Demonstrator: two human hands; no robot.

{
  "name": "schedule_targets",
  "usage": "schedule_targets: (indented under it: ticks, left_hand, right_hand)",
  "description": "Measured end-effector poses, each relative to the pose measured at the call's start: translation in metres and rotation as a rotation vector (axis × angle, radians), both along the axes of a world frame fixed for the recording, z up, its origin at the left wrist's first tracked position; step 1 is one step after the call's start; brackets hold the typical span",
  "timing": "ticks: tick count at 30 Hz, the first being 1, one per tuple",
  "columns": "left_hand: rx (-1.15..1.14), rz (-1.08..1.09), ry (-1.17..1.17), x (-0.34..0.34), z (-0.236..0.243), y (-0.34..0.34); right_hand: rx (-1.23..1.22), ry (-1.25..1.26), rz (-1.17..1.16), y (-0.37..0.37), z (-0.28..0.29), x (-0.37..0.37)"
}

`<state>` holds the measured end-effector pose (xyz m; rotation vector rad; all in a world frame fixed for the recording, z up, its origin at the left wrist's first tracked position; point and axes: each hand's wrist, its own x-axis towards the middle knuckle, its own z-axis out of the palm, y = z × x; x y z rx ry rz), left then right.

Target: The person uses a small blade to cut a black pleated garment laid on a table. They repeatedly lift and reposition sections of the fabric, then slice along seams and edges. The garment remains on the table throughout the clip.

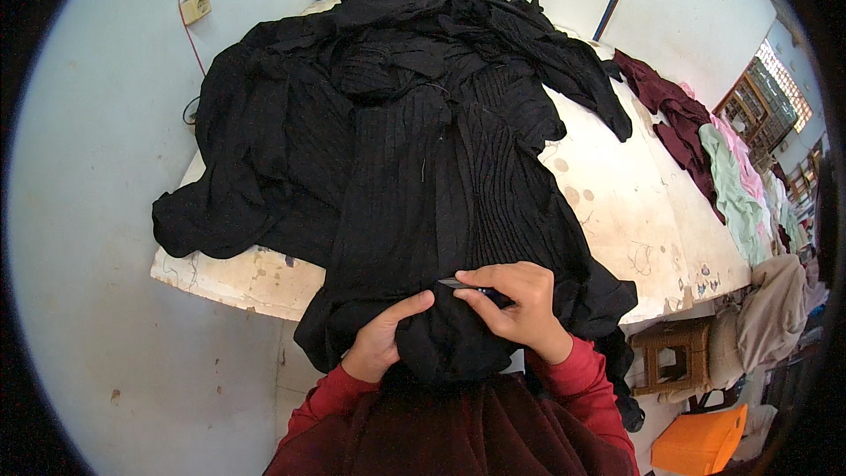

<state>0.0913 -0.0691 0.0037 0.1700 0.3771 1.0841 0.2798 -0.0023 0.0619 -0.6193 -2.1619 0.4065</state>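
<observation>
A black pleated garment (397, 185) lies spread over the table, its near end hanging past the front edge towards me. My left hand (381, 339) grips that near part, thumb on top and the fingers hidden under the cloth. Just to the right, my right hand (520, 300) holds small thread snips (451, 283) between thumb and fingers. Their metal blades point left at the garment's middle strip, close to my left thumb. Most of the handle is hidden in my palm. A few loose threads show on the black cloth farther up.
The pale, stained tabletop (608, 203) has thread scraps on its right side. Maroon cloth (674, 123) and light green cloth (731, 185) lie along its right edge. A brown woven stool (670, 357) and an orange container (699, 441) stand below right. A wall socket (196, 8) is at upper left.
</observation>
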Motion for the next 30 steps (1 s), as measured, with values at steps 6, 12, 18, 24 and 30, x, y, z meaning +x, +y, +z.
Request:
schedule_targets:
  ticks: [6, 12, 18, 24, 30]
  left_hand:
    - [-0.013, 0.079, 0.119, 0.005, 0.012, -0.004]
    - [0.017, 0.183, 0.402, 0.016, 0.012, -0.013]
    - [0.002, 0.121, 0.146, 0.01, 0.012, -0.01]
    - [0.005, 0.04, 0.012, 0.008, 0.002, -0.01]
    - [-0.047, 0.068, 0.07, 0.012, 0.007, -0.01]
  right_hand:
    - [-0.714, 0.483, 0.075, -0.011, 0.005, -0.005]
    - [-0.73, 0.253, -0.009, -0.026, -0.011, -0.019]
    - [-0.486, 0.323, -0.05, -0.017, -0.014, -0.012]
    - [-0.263, 0.13, -0.084, -0.014, -0.001, 0.0]
    - [0.0, 0.024, -0.112, -0.013, 0.009, -0.001]
